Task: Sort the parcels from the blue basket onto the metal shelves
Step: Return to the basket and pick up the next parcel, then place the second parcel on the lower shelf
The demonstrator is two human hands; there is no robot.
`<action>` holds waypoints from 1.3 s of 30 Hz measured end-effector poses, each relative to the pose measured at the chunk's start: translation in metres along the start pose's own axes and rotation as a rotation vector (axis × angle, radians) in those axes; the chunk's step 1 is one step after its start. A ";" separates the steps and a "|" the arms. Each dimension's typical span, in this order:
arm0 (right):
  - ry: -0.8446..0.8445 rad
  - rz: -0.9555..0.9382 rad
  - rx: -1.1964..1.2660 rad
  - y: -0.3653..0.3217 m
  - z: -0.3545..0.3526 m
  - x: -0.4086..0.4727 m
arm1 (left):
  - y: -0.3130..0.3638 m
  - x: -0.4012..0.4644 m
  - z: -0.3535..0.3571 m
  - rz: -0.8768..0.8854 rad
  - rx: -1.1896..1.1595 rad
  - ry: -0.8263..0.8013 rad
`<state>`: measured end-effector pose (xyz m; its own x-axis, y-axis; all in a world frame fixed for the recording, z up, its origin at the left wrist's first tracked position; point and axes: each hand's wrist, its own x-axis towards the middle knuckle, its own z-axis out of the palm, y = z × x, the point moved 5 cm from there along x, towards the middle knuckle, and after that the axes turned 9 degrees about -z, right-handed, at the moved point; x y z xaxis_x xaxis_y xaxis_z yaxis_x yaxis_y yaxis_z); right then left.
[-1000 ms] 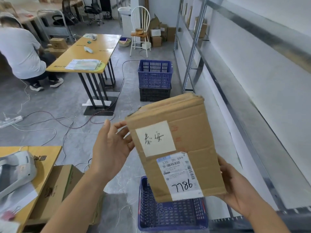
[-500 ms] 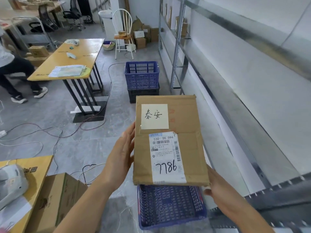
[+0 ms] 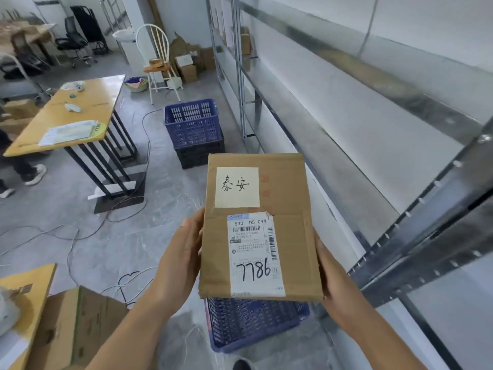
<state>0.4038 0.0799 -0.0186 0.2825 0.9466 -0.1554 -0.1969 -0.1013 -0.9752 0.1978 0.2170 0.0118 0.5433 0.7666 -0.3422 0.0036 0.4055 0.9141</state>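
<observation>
Both forearms are bare from the lower frame edge up to the wrists: no sleeve, cuff, watch, bracelet or glove shows on either. The left hand (image 3: 182,259) and the right hand (image 3: 336,283) are bare too, with no rings visible. Below the hands, a dark rounded shoe tip (image 3: 241,365) shows.

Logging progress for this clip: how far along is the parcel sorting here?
Done: the blue basket below looks empty where visible. In hand: one parcel, marked 7786, held flat between the left hand and right hand. Left: shelving it; the near shelves look bare.
</observation>
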 end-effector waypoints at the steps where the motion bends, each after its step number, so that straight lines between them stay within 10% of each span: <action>1: 0.012 -0.017 -0.002 -0.001 -0.006 -0.006 | 0.000 -0.003 0.007 0.001 0.021 -0.005; 25: 0.784 -0.197 -0.082 -0.010 0.012 -0.242 | -0.015 -0.056 0.127 -0.048 0.260 -0.709; 39: 1.395 -0.291 -0.056 0.024 0.087 -0.500 | -0.111 -0.243 0.252 -0.253 0.462 -1.193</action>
<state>0.1761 -0.3688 0.0498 0.9897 -0.1323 0.0546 0.0549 -0.0014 -0.9985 0.2771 -0.1402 0.0481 0.8903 -0.3138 -0.3300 0.3718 0.0824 0.9247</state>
